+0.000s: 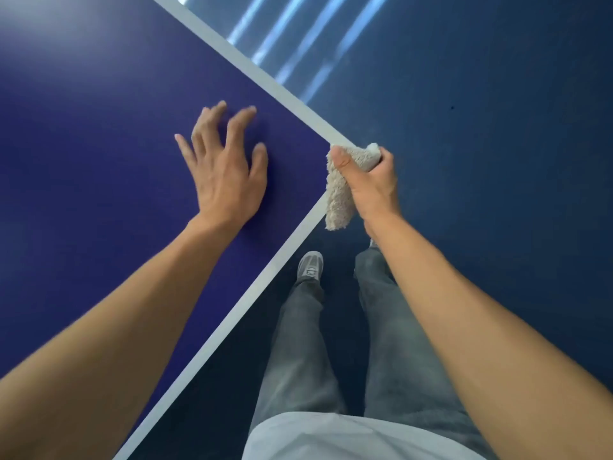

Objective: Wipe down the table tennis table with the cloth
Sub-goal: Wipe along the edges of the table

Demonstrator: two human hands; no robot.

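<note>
The right hand is fisted round a bunched beige terry cloth, thumb on top, at the corner of the dark blue table tennis worktop. The cloth hangs off the edge. The left hand, fingers spread and holding nothing, rests on the surface just beside it. No wiped streaks show, so progress is unclear; the broad stretch beyond the left hand probably remains. Only that hand lies in the cloth's way. A grey shoe stands on the dark blue floor below the right hand.

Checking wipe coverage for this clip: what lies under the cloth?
The cloth, gripped by the right hand, sits over the table corner. The white edge lines run in beneath it; the corner tip itself is covered. Its loose end hangs over dark floor.
</note>
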